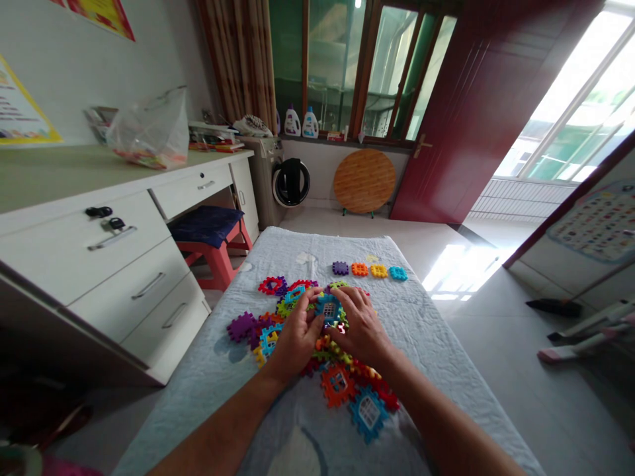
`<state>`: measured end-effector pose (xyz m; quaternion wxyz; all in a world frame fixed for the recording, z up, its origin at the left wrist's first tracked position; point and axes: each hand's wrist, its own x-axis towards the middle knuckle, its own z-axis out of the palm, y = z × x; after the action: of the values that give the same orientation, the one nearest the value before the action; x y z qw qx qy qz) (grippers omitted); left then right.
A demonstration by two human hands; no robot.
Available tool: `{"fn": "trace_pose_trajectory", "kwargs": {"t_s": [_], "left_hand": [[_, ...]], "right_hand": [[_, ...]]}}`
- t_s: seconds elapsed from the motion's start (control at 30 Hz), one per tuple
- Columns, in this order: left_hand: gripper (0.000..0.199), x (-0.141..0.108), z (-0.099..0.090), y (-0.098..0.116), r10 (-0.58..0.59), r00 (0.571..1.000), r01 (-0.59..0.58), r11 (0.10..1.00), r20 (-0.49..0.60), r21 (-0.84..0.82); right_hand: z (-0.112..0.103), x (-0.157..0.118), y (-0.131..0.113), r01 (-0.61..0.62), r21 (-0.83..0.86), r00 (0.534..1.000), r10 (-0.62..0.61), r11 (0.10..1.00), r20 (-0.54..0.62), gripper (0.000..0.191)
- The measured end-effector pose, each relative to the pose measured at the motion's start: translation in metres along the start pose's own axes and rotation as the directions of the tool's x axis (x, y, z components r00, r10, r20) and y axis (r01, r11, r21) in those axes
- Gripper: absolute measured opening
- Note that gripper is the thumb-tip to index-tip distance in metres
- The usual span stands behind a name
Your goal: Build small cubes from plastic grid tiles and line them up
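My left hand [301,334] and my right hand [361,324] hold a blue square building block [328,308] with a window grid between them, over a loose pile. Fingers of both hands close on its edges. Around and beneath them lie many interlocking plastic pieces, among them a purple piece [241,326], a red ring-like piece [271,285], an orange window piece [338,385] and a larger blue window piece [368,413]. Beyond my right hand, a purple block [340,268], an orange block [360,269], a yellow block [379,271] and a blue block [398,273] form a spaced row.
The pieces rest on a cloth-covered table [436,370]. To the left stand a white desk [124,225] with a plastic bag [153,132] on it, and a stool [211,228]. A washing machine [268,172], a round wooden board [364,180] and a red door [466,112] are farther back.
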<state>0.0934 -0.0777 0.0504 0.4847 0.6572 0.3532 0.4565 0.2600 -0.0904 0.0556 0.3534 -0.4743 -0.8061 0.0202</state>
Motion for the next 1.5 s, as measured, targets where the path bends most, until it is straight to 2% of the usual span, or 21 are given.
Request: {"fn": "trace_pose_trajectory", "kwargs": {"t_s": [0.23,0.33,0.4,0.47,0.57,0.67,0.77,0.9,1.07,1.33,1.5], "left_hand": [[0.046,-0.001,0.000,0.000,-0.030,0.999,0.033,0.995,0.030,-0.096],[0.044,0.002,-0.007,-0.002,0.040,0.999,-0.040,0.999,-0.030,0.001],[0.042,0.008,-0.021,-0.004,0.136,0.982,-0.110,0.976,-0.131,0.189],[0.042,0.016,-0.041,-0.007,0.207,0.943,-0.104,0.927,-0.262,0.360],[0.041,0.028,-0.076,-0.017,0.287,0.871,-0.046,0.856,-0.399,0.515],[0.037,0.037,-0.105,-0.031,0.280,0.865,0.051,0.777,-0.416,0.628],[0.033,0.040,-0.122,-0.045,0.200,0.892,0.161,0.697,-0.405,0.698],[0.035,0.040,-0.129,-0.056,0.116,0.908,0.221,0.684,-0.402,0.695],[0.036,0.041,-0.126,-0.055,0.117,0.918,0.198,0.692,-0.378,0.694],[0.035,0.041,-0.123,-0.053,0.106,0.919,0.203,0.699,-0.381,0.685],[0.036,0.041,-0.122,-0.054,0.093,0.918,0.214,0.703,-0.386,0.678]], "right_hand": [[-0.008,0.014,-0.013,-0.018,-0.114,0.995,0.029,0.993,0.098,0.053],[-0.018,0.018,0.005,-0.051,-0.149,0.993,0.066,0.988,0.098,0.052],[-0.031,0.021,0.037,-0.122,-0.205,0.989,0.136,0.971,0.058,0.053],[-0.046,0.023,0.082,-0.223,-0.269,0.970,0.242,0.937,0.039,0.050],[-0.069,0.024,0.156,-0.420,-0.363,0.893,0.450,0.832,-0.002,0.053],[-0.081,0.025,0.210,-0.518,-0.438,0.800,0.597,0.735,0.056,0.059],[-0.083,0.027,0.236,-0.505,-0.450,0.783,0.610,0.736,0.119,0.052],[-0.081,0.032,0.249,-0.473,-0.451,0.781,0.597,0.757,0.183,0.048],[-0.079,0.031,0.257,-0.466,-0.475,0.746,0.620,0.746,0.241,0.049],[-0.072,0.029,0.264,-0.465,-0.508,0.709,0.649,0.725,0.276,0.079],[-0.065,0.037,0.266,-0.431,-0.521,0.689,0.642,0.736,0.336,0.074]]}}
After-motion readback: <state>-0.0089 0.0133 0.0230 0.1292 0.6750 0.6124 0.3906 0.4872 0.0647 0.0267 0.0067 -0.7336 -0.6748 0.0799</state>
